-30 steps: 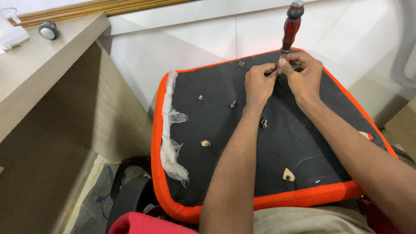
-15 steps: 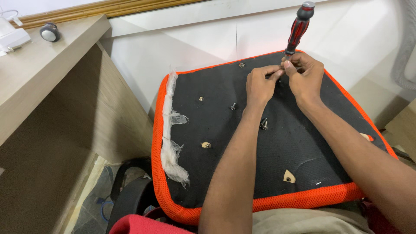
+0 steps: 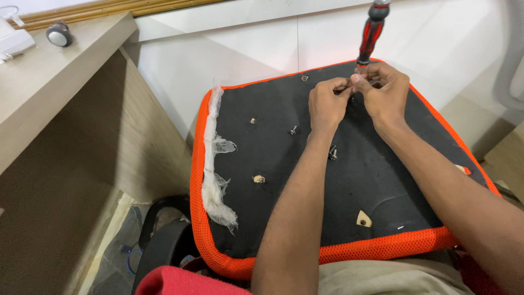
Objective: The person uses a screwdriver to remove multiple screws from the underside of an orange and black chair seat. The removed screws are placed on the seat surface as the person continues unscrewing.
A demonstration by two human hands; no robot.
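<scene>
- We see a white wall [image 3: 240,49] at the back and a light wooden desk [image 3: 60,82] on the left side.
- A small round grey wheel [image 3: 58,34] sits on the far end of the desk.
- In front of us lies a chair seat [image 3: 284,207] turned upside down. Its underside is black cloth and its edge is bright orange mesh.
- A strip of torn white plastic [image 3: 213,158] hangs along the left edge of the seat.
- A few small screws [image 3: 332,153] lie loose on the black cloth, near the middle.
- Both of our hands are close together at the far end of the seat.
- Our right hand [image 3: 385,95] is curled shut around the bottom part of a screwdriver [image 3: 370,31].
- The screwdriver has a red and black handle. It stands almost straight up, with the handle end high and leaning a little to the right.
- Its tip points down at the seat, but our fingers hide the tip.
- Our left hand [image 3: 326,104] touches the right hand. Its thumb and first finger are pressed together in a pinch, right by the screwdriver's shaft. We cannot tell what small thing they pinch.
- At the bottom we see a bit of red cloth [image 3: 185,281] and the black arm of a chair [image 3: 164,240].
</scene>
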